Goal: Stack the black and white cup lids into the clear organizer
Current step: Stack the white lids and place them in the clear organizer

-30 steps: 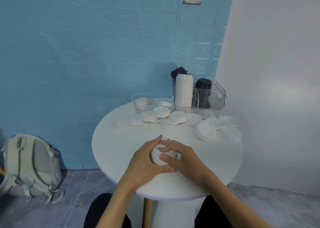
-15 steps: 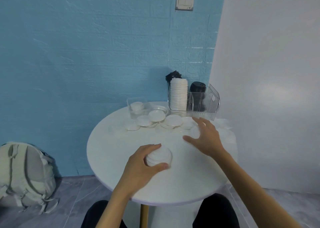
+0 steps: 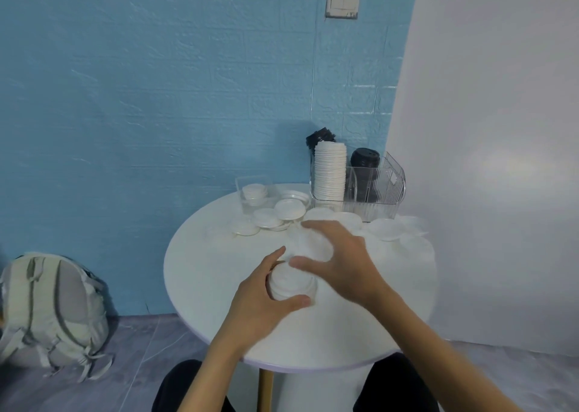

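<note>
My left hand point(image 3: 263, 302) grips a short stack of white lids point(image 3: 291, 283) standing on the round white table point(image 3: 213, 273). Just above and behind the stack, my right hand point(image 3: 344, 261) holds a blurred white lid point(image 3: 310, 244) under its curled fingers. The clear organizer point(image 3: 385, 189) stands at the table's far side. It holds a tall white lid stack point(image 3: 330, 173) and a black lid stack point(image 3: 365, 161); more black lids point(image 3: 319, 137) show behind. Loose white lids point(image 3: 288, 209) lie in front of it and to its right point(image 3: 391, 230).
A small clear box point(image 3: 250, 203) with a few white lids sits at the table's far left. A grey backpack point(image 3: 53, 305) leans on the blue wall at floor level. A white wall point(image 3: 501, 161) stands close on the right. My knees are under the table's near edge.
My right hand left the stack, reached out to the loose lids on the right, and has come back over the stack with a white lid. My left hand stayed on the stack.
</note>
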Demonstrator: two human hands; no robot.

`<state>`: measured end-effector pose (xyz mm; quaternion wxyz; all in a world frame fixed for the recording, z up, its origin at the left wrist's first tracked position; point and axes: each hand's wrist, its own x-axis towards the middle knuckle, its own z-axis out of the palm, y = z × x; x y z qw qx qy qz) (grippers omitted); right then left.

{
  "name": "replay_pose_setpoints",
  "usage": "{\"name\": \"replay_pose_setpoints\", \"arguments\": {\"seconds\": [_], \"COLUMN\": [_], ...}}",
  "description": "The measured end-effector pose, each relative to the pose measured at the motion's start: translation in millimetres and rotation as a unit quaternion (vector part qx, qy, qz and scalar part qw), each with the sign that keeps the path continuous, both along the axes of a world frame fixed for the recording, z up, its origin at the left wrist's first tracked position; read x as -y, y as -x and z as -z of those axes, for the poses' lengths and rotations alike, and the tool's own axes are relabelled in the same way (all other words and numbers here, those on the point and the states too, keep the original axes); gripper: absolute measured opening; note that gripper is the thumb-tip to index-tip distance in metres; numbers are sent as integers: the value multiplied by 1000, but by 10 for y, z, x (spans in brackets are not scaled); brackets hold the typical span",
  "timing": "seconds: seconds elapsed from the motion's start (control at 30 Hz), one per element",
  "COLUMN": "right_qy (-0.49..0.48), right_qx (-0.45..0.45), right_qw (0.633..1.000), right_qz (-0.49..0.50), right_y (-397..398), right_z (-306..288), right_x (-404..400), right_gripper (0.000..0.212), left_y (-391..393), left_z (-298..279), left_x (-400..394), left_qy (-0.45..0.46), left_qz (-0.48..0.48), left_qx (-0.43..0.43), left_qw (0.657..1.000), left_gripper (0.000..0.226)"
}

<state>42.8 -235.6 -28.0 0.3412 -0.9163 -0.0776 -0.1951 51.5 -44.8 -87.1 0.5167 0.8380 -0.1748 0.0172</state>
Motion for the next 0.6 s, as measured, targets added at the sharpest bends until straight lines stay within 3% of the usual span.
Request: {"name": "replay_pose_setpoints", "arguments": {"seconds": [0.17,0.27,0.6], "right_qy": [18,47,37], "right_qx": [-70,-110,-137], "right_qw": [993,986,981], "right_qz": [-94,-118,-134], "right_y": [-2,-45,-27], "right_z": [264,364,502], "right_x": [-281,-269,-232], "right_gripper": [60,51,38], "left_y": [4,-36,-69], "left_z": [8,18,105], "left_x": [3,-26,-14], "left_qy": [20,19,0], "left_qz": [-1,3,16], "left_qx": [-6,-13,33], "left_qw": [1000,1000,999], "left_gripper": [79,99,86]}}
